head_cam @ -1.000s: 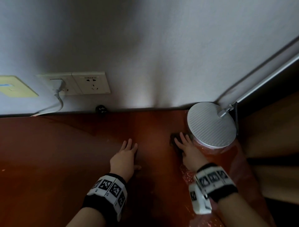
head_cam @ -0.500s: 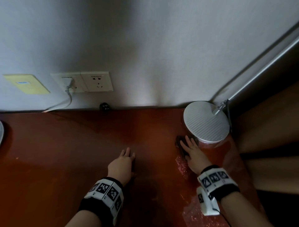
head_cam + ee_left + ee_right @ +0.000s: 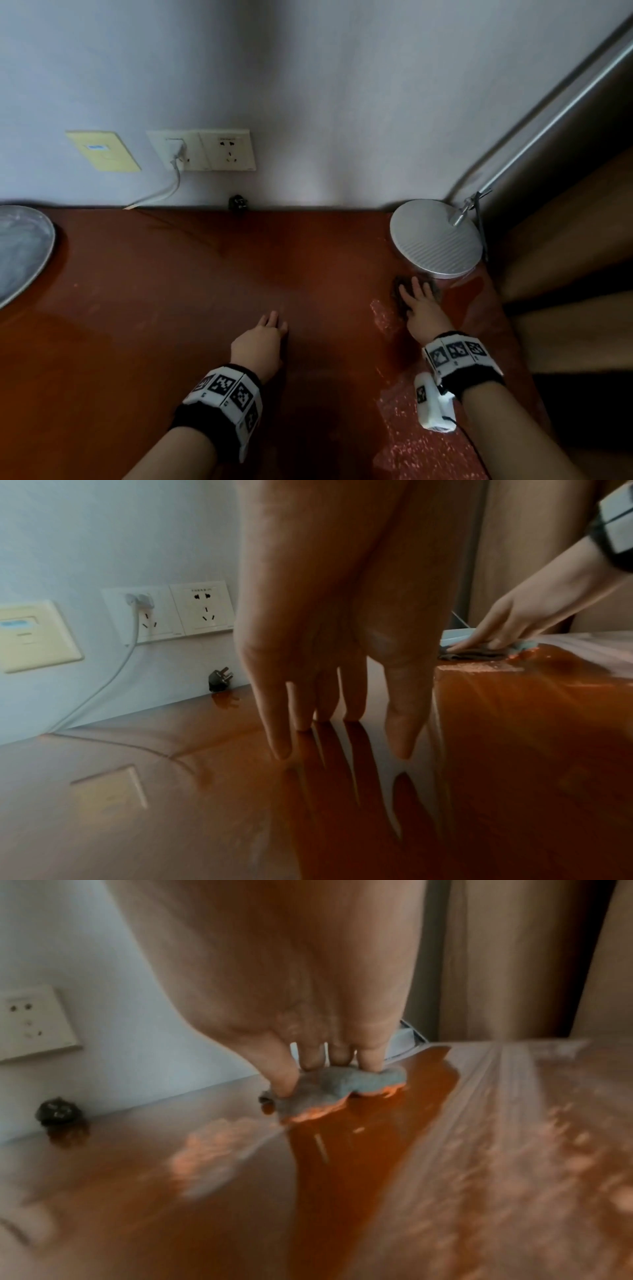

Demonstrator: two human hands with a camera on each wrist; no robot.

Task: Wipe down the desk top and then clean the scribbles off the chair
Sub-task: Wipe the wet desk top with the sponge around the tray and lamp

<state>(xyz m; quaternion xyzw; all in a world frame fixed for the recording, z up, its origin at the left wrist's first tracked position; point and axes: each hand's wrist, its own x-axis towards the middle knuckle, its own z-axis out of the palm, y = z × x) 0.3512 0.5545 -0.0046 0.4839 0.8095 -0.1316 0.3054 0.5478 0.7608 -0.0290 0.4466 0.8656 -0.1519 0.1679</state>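
- The right hand presses a grey cloth flat onto the reddish-brown desk top with straight, slightly spread fingers, near the back right corner; against a second ago it sits a little nearer the front edge and right of where it was.
- The cloth touches the front rim of the round silver lamp base, which stands in that corner against the wall.
- A wet streak shines along the right side of the desk top, behind the right hand toward the front edge.
- The left hand rests on the middle of the desk top, fingers straight and close together, holding nothing; it lies closer to the front edge than before.
- At the left edge a round silver tray is now in view.
- A white cable is plugged into the wall socket; a black plug lies at the back edge.
- The chair is not in view.
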